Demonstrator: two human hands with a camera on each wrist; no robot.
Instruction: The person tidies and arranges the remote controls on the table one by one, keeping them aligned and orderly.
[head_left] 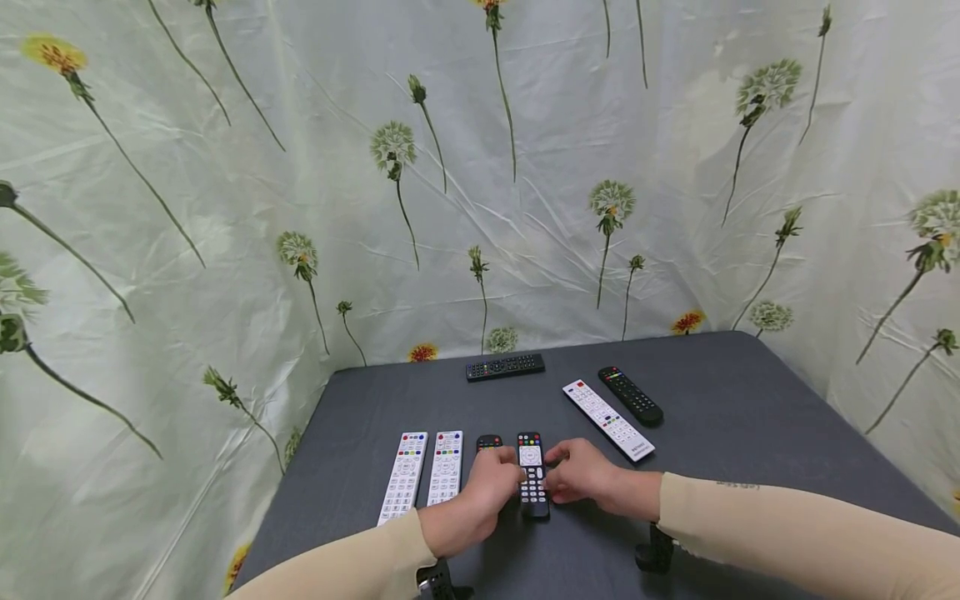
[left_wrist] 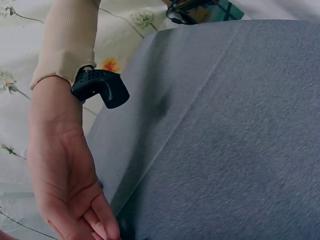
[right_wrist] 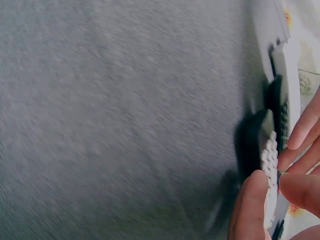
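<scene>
A slim black remote control [head_left: 533, 482] with pale buttons lies lengthwise between both hands in the head view. My left hand [head_left: 483, 496] holds its left edge, the thumb tip near the middle buttons. From the other side my right hand [head_left: 585, 473] holds the right edge with bent fingers. The right wrist view shows the button face of this remote [right_wrist: 269, 160] edge-on among the fingertips. In the left wrist view the left hand [left_wrist: 67, 170] hangs palm toward the camera, fingertips cut off below. Another black remote [head_left: 489, 441] is mostly hidden under the left hand.
Two white remotes, one outer [head_left: 405, 475] and one inner [head_left: 447, 467], lie to the left. At the right rest a long white remote [head_left: 609, 421] and a black remote [head_left: 632, 396]. One more black remote [head_left: 506, 367] lies crosswise near the back edge of the grey table [head_left: 720, 408].
</scene>
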